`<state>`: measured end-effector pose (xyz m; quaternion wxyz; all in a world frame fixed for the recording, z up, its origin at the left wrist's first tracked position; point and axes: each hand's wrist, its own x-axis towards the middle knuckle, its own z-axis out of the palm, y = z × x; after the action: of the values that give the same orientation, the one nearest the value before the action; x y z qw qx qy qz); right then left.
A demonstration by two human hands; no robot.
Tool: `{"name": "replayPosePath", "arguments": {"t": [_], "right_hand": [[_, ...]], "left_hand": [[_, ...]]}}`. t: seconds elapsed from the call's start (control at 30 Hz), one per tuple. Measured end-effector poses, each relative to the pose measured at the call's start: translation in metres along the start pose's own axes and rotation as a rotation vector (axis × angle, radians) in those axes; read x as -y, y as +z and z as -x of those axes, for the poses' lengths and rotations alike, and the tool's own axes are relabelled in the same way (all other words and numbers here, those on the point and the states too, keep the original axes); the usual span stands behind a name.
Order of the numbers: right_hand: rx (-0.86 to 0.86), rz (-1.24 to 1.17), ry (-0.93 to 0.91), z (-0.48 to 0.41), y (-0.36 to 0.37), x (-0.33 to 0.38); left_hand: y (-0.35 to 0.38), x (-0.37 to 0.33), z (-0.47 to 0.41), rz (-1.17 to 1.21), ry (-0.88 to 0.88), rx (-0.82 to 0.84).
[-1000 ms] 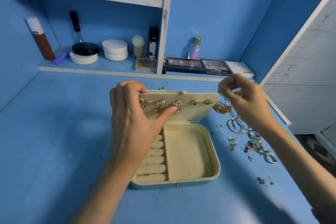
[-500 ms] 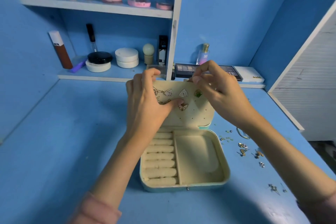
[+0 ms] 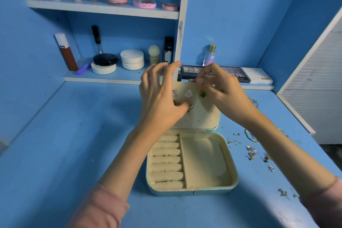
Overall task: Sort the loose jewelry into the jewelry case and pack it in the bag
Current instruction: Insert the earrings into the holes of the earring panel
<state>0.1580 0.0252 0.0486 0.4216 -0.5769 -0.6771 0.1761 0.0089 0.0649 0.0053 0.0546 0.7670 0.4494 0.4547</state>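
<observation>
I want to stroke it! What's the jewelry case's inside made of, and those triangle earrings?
The jewelry case lining looks like cream velvet or suede-like fabric: matte and faintly fuzzy. The triangle earrings look like metal set with rows of tiny pale stones that glint; whether gems or glass, I cannot tell.

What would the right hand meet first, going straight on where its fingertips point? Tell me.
Most likely the earring panel of the jewelry case: the right hand has its fingertips at the panel's top edge, aimed left and down. The left hand lies just beyond; depth is unclear.
</observation>
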Motion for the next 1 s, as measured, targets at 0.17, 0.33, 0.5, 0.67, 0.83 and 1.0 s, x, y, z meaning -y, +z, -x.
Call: {"name": "replayPosePath", "arguments": {"t": [0.17, 0.33, 0.5, 0.67, 0.83, 1.0], "right_hand": [[0.007, 0.014, -0.001, 0.0, 0.0, -0.001], [0.001, 0.002, -0.016, 0.003, -0.001, -0.001], [0.011, -0.026, -0.033, 0.008, -0.003, 0.002], [0.013, 0.011, -0.065, 0.014, -0.006, 0.004], [0.012, 0.0, -0.088, 0.022, -0.008, 0.007], [0.009, 0.015, -0.119, 0.036, -0.011, 0.014]], "left_hand": [[-0.005, -0.003, 0.005, 0.087, -0.053, -0.111], [-0.026, -0.039, 0.03, 0.615, -0.464, -0.118], [-0.031, -0.065, 0.046, 1.597, -1.246, 0.065], [-0.038, -0.072, 0.042, 1.815, -1.386, -0.053], [-0.04, -0.075, 0.041, 1.832, -1.428, -0.044], [-0.045, -0.076, 0.045, 1.84, -1.422, -0.048]]}}
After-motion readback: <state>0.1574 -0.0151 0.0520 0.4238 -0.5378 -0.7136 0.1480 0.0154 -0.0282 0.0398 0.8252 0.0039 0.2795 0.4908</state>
